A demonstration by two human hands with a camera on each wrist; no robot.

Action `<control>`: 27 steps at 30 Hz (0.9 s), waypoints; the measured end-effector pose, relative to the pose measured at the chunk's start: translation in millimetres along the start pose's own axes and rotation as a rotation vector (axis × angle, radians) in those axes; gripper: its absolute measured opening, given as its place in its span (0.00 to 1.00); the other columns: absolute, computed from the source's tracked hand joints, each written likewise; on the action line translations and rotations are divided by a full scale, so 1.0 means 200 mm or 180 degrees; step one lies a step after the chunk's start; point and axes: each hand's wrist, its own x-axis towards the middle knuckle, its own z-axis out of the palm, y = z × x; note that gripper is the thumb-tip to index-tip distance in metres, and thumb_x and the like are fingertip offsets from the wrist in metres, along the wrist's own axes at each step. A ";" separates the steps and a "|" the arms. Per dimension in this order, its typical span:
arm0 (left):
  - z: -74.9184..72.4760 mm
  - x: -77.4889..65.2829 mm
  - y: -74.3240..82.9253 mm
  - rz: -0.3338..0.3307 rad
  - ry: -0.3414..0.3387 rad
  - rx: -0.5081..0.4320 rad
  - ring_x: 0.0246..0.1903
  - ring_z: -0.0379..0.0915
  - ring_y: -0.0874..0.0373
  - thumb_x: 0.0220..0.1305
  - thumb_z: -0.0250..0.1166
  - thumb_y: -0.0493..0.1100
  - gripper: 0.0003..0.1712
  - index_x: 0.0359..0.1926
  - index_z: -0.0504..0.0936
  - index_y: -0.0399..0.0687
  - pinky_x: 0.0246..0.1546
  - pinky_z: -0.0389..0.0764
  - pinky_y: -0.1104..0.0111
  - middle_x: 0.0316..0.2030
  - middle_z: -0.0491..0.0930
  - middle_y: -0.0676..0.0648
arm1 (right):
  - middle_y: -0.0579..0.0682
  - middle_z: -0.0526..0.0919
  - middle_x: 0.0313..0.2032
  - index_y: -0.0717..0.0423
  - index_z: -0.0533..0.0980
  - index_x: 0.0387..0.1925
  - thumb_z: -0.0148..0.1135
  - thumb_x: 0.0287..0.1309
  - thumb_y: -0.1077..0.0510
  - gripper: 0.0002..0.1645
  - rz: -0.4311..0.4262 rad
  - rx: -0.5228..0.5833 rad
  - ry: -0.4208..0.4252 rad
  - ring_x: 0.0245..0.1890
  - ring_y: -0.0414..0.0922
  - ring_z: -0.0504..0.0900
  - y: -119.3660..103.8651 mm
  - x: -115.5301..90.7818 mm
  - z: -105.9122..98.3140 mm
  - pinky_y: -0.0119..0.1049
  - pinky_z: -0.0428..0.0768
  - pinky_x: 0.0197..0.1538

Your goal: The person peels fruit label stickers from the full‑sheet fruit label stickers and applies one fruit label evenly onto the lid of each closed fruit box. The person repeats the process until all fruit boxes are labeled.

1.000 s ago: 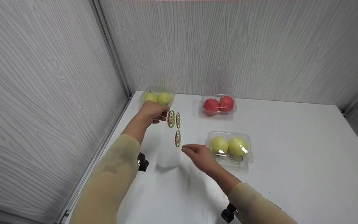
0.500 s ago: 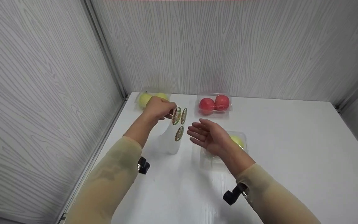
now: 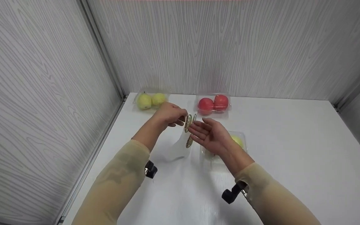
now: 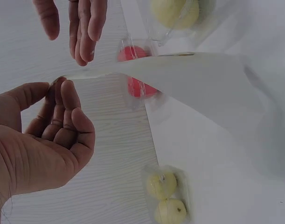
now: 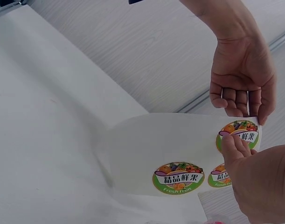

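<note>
My left hand (image 3: 170, 114) pinches a corner of a white sticker sheet (image 5: 137, 149) between thumb and fingers. The sheet hangs from there and curves down close over the table. Three oval fruit stickers (image 5: 178, 178) with coloured fruit pictures show on its face. My right hand (image 3: 213, 137) is at the sheet's right side, fingers extended and thumb apart. In the right wrist view its fingertips overlap the sticker (image 5: 248, 126) nearest the pinched corner. Behind the right hand, a clear box (image 3: 244, 137) with yellow-green fruit (image 3: 238, 141) is partly hidden.
At the back left of the white table (image 3: 280, 150) stands a clear box with two yellow-green pears (image 3: 144, 101). Another clear box with two red fruits (image 3: 205, 105) is to its right, near the back wall (image 3: 180, 47). A side wall (image 3: 36, 93) rises at the left.
My right hand has risen, unfolded its fingers and turned its palm to the sheet. My left hand has carried the sheet to the right, turning the stickers more edge-on to the head view.
</note>
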 end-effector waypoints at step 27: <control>0.14 0.00 -0.01 -0.0200 -0.0275 -0.0068 0.27 0.83 0.60 0.62 0.66 0.41 0.09 0.25 0.88 0.46 0.34 0.80 0.66 0.24 0.86 0.49 | 0.59 0.91 0.47 0.63 0.84 0.53 0.58 0.79 0.57 0.15 -0.0129 -0.0029 0.0099 0.48 0.50 0.91 0.03 -0.02 -0.06 0.48 0.78 0.67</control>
